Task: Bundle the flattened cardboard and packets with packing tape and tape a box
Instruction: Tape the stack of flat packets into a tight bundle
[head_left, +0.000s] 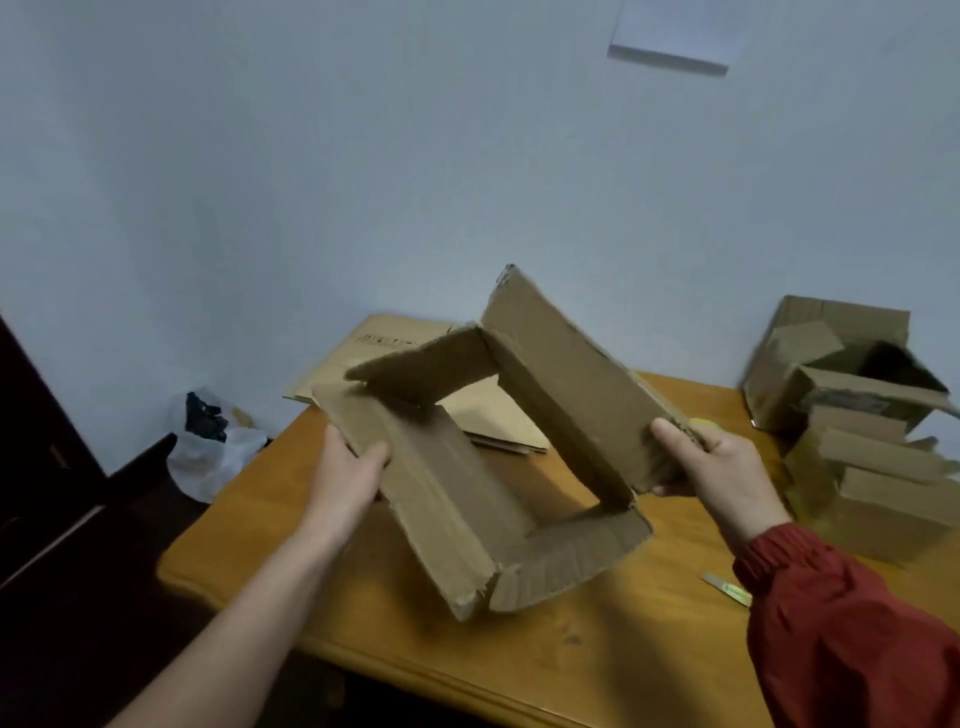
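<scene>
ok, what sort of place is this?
Likely a home room or small office: wooden table against a plain wall, used cardboard boxes piled on it, plastic bag by the wall. The left hand and right hand grip an open box.
</scene>
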